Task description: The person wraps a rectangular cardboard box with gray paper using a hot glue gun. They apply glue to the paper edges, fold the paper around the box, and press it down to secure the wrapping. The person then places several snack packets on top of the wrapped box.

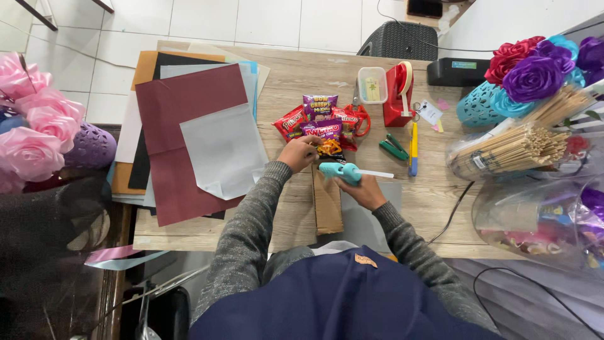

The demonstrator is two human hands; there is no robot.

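Note:
My left hand (299,152) grips the lower end of a fanned bunch of snack packets (318,123), red, purple and orange, on the wooden table (434,195). My right hand (360,187) holds a light blue glue gun (341,171), its nozzle pointing left toward the base of the packets. A white glue stick (376,174) pokes out of the gun's back. Under both hands lies a brown cardboard strip (327,204) on a grey sheet (368,217).
A stack of paper sheets, maroon (182,135) and pale grey (223,151) on top, fills the table's left. A red tape dispenser (399,94), scissors, a stapler, a knife and a clear box sit behind. Bundled wooden skewers (513,148) and paper flowers (535,69) stand right.

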